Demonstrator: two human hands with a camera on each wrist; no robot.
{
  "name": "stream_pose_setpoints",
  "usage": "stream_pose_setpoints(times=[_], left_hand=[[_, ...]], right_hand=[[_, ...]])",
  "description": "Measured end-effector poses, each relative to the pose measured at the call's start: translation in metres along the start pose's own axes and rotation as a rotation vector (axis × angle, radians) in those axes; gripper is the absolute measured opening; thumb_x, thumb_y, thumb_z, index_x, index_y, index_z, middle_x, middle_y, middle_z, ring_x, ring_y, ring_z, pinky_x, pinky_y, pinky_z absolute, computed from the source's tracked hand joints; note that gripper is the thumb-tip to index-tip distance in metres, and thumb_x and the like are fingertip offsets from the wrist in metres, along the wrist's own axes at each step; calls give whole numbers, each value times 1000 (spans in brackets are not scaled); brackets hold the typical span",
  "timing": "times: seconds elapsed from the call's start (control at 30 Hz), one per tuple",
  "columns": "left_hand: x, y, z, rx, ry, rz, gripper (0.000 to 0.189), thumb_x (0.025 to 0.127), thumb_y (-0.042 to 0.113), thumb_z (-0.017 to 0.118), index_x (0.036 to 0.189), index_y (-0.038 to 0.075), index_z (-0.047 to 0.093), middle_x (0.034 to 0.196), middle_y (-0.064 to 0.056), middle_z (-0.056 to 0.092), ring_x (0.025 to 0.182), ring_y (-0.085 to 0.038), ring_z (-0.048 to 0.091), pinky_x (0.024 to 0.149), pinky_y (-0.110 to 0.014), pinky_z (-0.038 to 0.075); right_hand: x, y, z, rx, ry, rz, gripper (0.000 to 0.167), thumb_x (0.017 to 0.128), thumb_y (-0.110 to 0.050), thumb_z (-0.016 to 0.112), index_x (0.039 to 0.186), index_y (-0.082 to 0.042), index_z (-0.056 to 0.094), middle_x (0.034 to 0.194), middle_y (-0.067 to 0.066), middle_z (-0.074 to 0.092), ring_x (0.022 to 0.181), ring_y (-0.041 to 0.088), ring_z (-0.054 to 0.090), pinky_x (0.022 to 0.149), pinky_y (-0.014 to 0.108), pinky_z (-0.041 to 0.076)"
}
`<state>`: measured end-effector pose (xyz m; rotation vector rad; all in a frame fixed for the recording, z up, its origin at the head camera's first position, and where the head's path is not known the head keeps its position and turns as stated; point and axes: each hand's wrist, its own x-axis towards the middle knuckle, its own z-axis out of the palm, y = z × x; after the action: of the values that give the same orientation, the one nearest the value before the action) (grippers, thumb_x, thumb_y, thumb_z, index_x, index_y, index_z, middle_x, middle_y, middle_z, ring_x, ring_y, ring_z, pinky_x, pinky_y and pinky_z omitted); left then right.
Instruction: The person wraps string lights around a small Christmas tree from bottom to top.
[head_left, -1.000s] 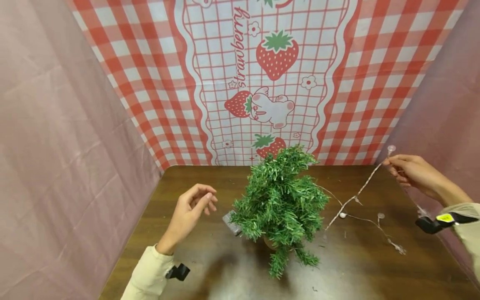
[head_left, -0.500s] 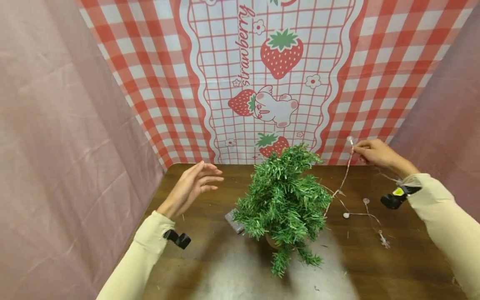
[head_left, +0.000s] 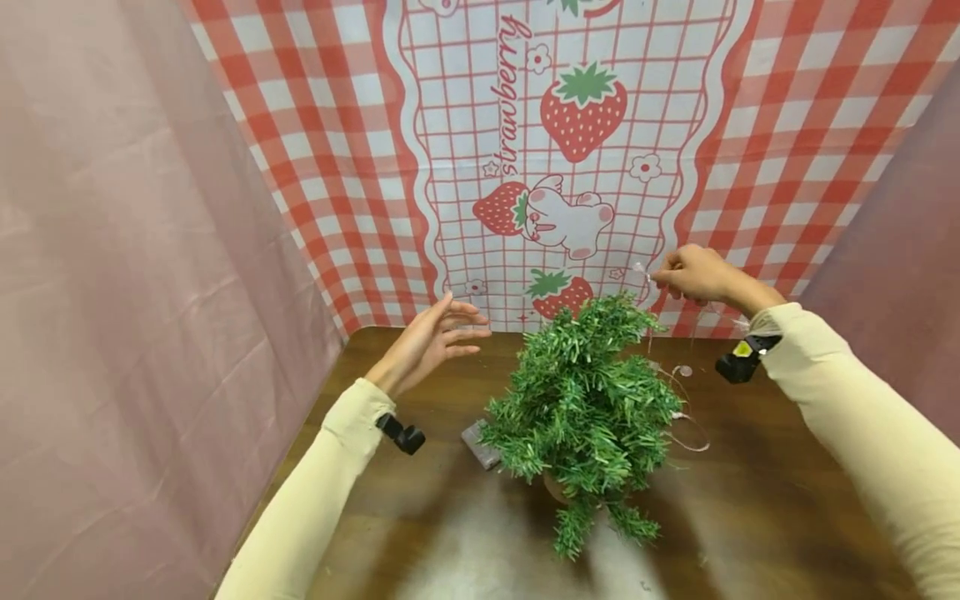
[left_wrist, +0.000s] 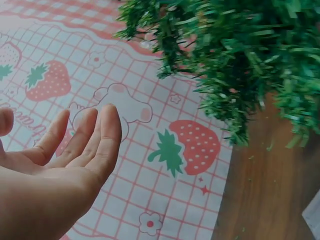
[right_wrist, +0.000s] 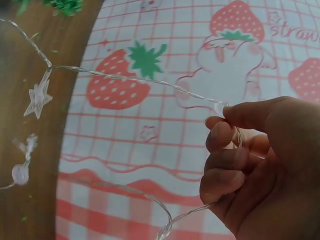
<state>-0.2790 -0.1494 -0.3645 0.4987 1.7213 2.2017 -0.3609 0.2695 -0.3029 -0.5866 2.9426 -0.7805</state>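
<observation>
A small green artificial Christmas tree [head_left: 585, 400] stands on the brown table. Behind its right side my right hand [head_left: 693, 273] pinches a clear string of fairy lights [right_wrist: 135, 77] between thumb and forefinger, a small bulb at the fingertips. From there the wire runs towards the tree, with a star-shaped light [right_wrist: 38, 98] hanging off it; another stretch passes under the palm. My left hand [head_left: 438, 337] is raised to the left of the tree, fingers extended and holding nothing. In the left wrist view the tree's branches [left_wrist: 240, 55] are beyond the fingertips.
A clear battery box [head_left: 480, 444] lies on the table [head_left: 420, 517] at the tree's left foot. A strawberry-print cloth [head_left: 495, 108] hangs behind the table, with pink curtains [head_left: 112, 250] at both sides. Green needle scraps are scattered on the wood.
My right hand has swung left and up towards the tree, drawing the fairy lights along. My left hand has moved forward and right, its fingers straightening from a loose curl.
</observation>
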Motion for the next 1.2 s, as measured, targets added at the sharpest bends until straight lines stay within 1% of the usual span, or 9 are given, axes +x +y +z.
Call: stream_pose_setpoints(times=[0.13,0.27,0.37,0.47,0.63,0.83,1.0,1.1,1.2], left_hand=[[16,8,4,10,-25,4,64,108,48,30,137,-8,41,144,-30,42,135,-46,41,110,-55,38],[26,20,3,39,-39,11,66,107,51,29,137,-6,41,144,-29,44,135,-43,44,111,-56,36],[34,28,4,56,-52,11,67,106,54,30,139,-2,42,146,-26,44,136,-40,43,111,-53,37],[45,32,9,73,-78,-1,67,106,54,28,144,0,39,149,-22,43,140,-39,39,113,-51,35],[64,31,29,86,-112,-4,63,108,49,25,149,3,36,154,-19,39,142,-38,34,115,-54,30],[86,26,58,91,-149,-12,57,108,44,31,151,7,37,156,-13,37,140,-31,39,114,-48,35],[92,23,71,48,-179,17,41,108,22,42,143,1,46,141,-20,53,133,-34,48,110,-45,40],[94,24,77,44,-154,39,30,106,14,47,129,-3,56,121,-23,64,116,-31,61,105,-43,46],[95,24,79,89,-96,59,26,105,13,51,119,-5,61,102,-16,68,103,-31,64,101,-42,49]], right_hand=[[3,-19,-16,-27,11,-29,31,103,-25,54,95,0,69,59,7,55,42,14,42,40,29,39],[9,-39,-19,-43,26,-93,30,104,-27,53,95,-3,69,55,7,53,42,13,38,41,28,37],[14,-55,-18,-70,92,-157,29,103,-28,54,94,-4,69,57,8,54,44,13,39,43,28,36],[20,-73,-17,-82,136,-214,27,102,-27,57,96,-5,72,68,8,63,49,14,43,46,28,36],[27,-99,-16,-70,66,-275,23,100,-25,61,98,-6,75,74,8,67,54,16,47,50,28,39],[31,-121,-8,-29,0,-317,19,98,-21,64,97,-6,76,70,4,66,54,17,52,50,28,43],[38,-138,-1,13,-11,-373,17,97,-19,65,96,-6,77,66,6,67,45,12,44,44,25,40],[40,-145,-1,5,-15,-372,16,97,-19,66,95,-7,76,65,6,67,43,12,45,42,24,40],[40,-145,-3,-21,-16,-365,16,97,-19,66,94,-6,74,64,5,65,44,13,47,43,25,41]])
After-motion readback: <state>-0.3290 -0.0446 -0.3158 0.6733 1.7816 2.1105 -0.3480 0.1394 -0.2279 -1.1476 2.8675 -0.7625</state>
